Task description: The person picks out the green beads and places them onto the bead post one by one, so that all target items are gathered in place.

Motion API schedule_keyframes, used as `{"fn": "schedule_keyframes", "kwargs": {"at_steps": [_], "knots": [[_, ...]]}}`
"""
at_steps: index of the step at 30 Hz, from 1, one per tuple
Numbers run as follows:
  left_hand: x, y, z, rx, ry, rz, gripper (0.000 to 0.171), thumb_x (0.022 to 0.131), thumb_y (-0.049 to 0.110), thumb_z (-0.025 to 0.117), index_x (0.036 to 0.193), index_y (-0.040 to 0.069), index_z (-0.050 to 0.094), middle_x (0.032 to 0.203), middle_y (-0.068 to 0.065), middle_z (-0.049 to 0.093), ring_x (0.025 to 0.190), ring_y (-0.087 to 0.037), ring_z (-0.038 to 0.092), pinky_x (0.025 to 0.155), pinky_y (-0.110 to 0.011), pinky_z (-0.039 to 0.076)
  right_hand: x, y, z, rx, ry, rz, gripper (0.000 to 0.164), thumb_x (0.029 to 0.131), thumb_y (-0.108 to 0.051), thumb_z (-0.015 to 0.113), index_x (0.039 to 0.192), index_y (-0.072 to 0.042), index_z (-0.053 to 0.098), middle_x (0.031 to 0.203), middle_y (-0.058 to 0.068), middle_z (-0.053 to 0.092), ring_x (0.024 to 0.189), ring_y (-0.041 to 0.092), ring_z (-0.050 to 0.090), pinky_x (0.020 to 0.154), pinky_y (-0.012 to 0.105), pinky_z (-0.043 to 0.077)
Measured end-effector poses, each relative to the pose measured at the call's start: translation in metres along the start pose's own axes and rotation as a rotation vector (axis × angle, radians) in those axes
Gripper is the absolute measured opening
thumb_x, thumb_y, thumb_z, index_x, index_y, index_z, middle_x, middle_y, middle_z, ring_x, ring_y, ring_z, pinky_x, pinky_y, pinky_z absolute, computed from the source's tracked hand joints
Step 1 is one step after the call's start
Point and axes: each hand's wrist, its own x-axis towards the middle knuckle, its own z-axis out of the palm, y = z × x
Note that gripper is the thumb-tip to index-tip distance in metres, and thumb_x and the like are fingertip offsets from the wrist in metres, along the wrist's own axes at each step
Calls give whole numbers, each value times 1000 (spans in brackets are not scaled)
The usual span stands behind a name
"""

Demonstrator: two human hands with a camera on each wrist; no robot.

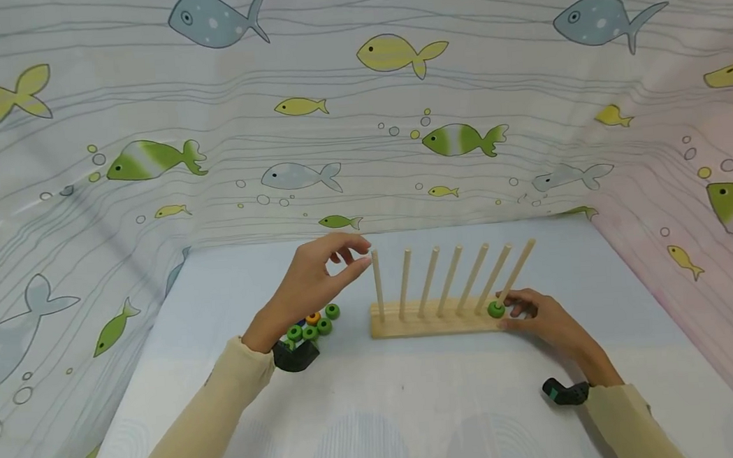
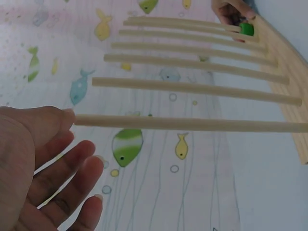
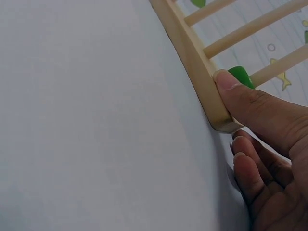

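A wooden peg stand (image 1: 435, 326) with several upright pegs sits on the table. My left hand (image 1: 323, 265) is at the top of the leftmost peg (image 2: 192, 123), thumb and index fingertips right at its end and a gap between them. Nothing shows in that hand's loosely bent fingers. At the stand's other end, my right hand (image 1: 538, 316) grips the base, its thumb (image 3: 240, 96) on the front and the other fingers around the end. A green bead (image 1: 496, 309) sits at the foot of the rightmost peg, beside that thumb.
Several loose green beads (image 1: 325, 326) lie on the table left of the stand, with an orange bead (image 1: 312, 318) among them, partly hidden by my left wrist. A fish-patterned sheet (image 1: 361, 138) rises behind and beside the white table (image 1: 415, 408).
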Motion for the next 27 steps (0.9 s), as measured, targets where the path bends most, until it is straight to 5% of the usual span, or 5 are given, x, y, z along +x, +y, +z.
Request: {"fn": "schedule_keyframes", "kwargs": {"at_steps": [27], "knots": [[-51, -24, -14, 84, -78, -110, 25, 96, 22, 76, 119, 14, 71, 113, 3, 73, 85, -6, 62, 77, -35, 53, -2, -1, 1, 6, 11, 2, 63, 89, -33, 83, 140, -5, 60, 117, 11, 63, 97, 25, 54, 76, 29, 48]]}}
